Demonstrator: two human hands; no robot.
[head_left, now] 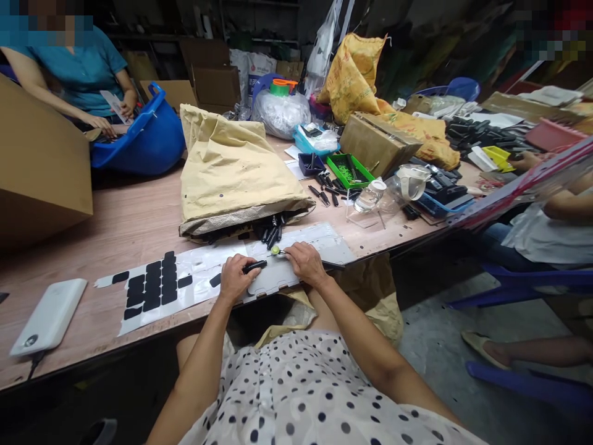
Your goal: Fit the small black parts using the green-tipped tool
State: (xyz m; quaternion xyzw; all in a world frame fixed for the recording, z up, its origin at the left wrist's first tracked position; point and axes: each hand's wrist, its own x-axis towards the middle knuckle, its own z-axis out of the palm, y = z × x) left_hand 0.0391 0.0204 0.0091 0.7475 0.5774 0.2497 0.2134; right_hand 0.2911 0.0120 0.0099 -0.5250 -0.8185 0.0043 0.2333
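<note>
My left hand (234, 278) is closed around a short black handle-like piece (254, 266), held low over the grey board at the table's front edge. My right hand (306, 262) grips a small tool with a round yellow-green head (275, 250) on a thin metal neck. A black rod (333, 266), perhaps its handle, sticks out on the other side of that hand. Under both hands lies the grey board (319, 238). To the left, a white sheet bears rows of black stickers (152, 284). Several similar black pieces (273, 232) spill from the tan sack (231, 167) just beyond.
A white power bank (50, 318) with a cable lies at the left. Behind are a blue basin (143, 139), a cardboard box (41, 154), a green tray (349, 172) and a clear jug (370, 196). Co-workers sit at the far left and the right.
</note>
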